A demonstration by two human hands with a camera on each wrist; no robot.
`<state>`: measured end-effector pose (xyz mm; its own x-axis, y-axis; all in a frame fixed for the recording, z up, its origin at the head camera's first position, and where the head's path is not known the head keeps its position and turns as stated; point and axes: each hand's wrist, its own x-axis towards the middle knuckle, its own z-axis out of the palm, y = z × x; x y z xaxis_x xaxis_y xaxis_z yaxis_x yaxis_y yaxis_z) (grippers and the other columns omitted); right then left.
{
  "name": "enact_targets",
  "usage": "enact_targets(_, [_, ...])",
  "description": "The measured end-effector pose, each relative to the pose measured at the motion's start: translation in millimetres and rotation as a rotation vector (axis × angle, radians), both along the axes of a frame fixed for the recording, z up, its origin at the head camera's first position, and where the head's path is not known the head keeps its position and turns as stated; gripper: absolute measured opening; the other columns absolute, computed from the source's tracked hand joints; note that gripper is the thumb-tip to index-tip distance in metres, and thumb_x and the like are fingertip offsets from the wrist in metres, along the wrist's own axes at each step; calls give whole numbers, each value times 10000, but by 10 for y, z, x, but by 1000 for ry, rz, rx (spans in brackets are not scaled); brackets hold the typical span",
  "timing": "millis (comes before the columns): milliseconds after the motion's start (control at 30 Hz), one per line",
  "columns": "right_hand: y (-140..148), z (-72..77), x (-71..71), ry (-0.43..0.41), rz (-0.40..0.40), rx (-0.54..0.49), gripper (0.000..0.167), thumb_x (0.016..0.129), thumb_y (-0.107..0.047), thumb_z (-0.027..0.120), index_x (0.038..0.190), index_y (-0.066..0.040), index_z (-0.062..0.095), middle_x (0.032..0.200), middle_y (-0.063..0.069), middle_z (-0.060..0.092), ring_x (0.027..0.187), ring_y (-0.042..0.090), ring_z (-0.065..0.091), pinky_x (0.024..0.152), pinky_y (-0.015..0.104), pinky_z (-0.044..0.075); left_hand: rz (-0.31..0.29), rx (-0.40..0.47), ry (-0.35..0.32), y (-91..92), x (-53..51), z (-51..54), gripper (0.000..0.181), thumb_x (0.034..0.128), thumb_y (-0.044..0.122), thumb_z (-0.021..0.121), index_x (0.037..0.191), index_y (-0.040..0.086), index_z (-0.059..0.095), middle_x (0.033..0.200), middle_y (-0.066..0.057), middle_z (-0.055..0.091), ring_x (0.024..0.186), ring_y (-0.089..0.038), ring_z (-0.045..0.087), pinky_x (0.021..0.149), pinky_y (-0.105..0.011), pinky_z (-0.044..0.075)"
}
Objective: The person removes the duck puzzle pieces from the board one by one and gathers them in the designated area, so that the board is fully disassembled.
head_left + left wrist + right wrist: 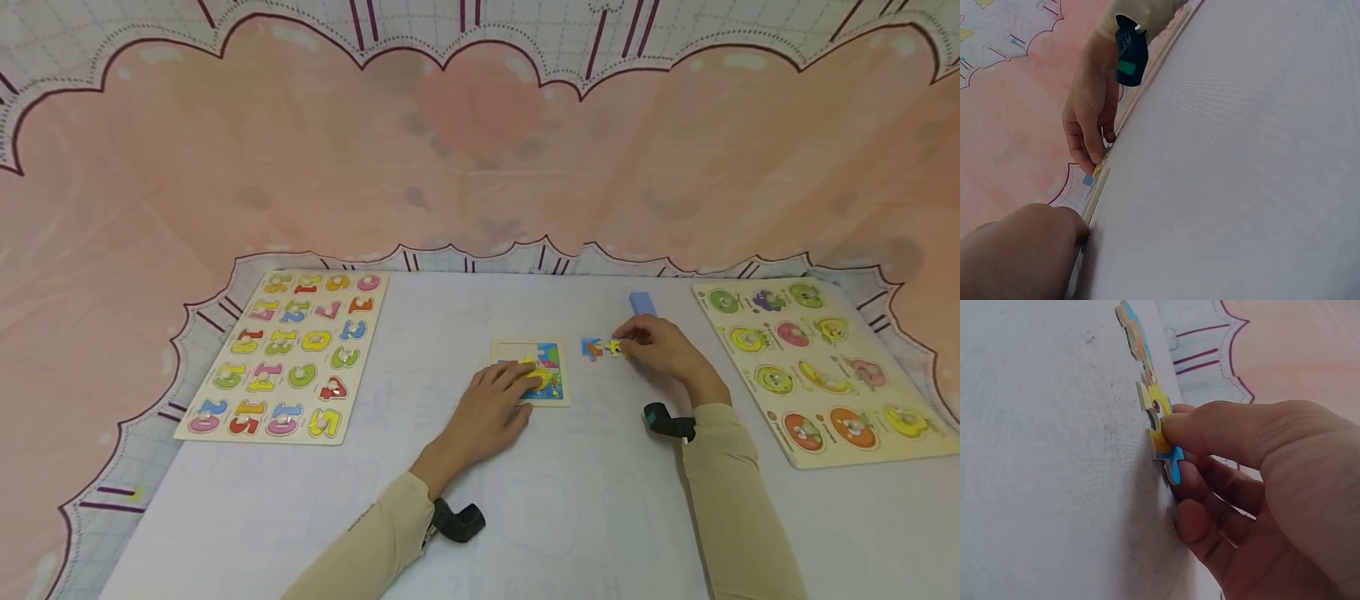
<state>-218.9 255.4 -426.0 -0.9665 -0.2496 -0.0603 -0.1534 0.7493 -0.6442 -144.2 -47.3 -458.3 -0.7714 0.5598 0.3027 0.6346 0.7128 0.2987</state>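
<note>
My right hand [667, 348] pinches a yellow and blue jigsaw piece [1161, 406] with an eye printed on it, thumb on the printed face. The piece is at the tabletop, tilt unclear. Just left of it lies another jigsaw piece [591, 348], orange-brown and blue. Fingers spread, my left hand [483, 412] rests on a small wooden puzzle tray [566, 385]. Inside the tray, joined pieces show a yellow figure on a colourful scene; the upper left shows bare wood. The left hand covers the tray's lower left part.
A blue block [642, 303] lies behind the right hand. On the left is a number peg board [352, 417]; a fruit peg board [750, 367] lies on the right. The white table [585, 500] meets a patterned pink cloth [337, 183] at the back.
</note>
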Motion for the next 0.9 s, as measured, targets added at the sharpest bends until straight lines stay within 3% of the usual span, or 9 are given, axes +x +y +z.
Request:
enact_targets(400, [-35,-16,-1,38,-22,-27,127,878,-76,631,997,-30,640,937,134,629,843,204,542,767,295,435,5,3,-7,1,0,0,343,938,269,525,1268,197,584,1403,16,497,1318,-211,415,1087,-408,331])
enact_targets(700, [-61,27,29,73,-26,-53,164,933,-124,572,1063,-33,614,988,140,626,909,251,555,806,357,450,-2,15,-24,19,0,-25,341,938,264,525,1266,192,585,1404,6,496,1310,-225,420,1076,-430,338])
enact_targets(900, [-176,52,-13,106,45,-98,162,943,-112,547,1075,-44,613,1009,101,618,912,210,530,829,358,450,13,-6,-19,23,-11,-7,346,933,264,520,1267,192,578,1399,17,495,1301,-216,421,1076,-416,335])
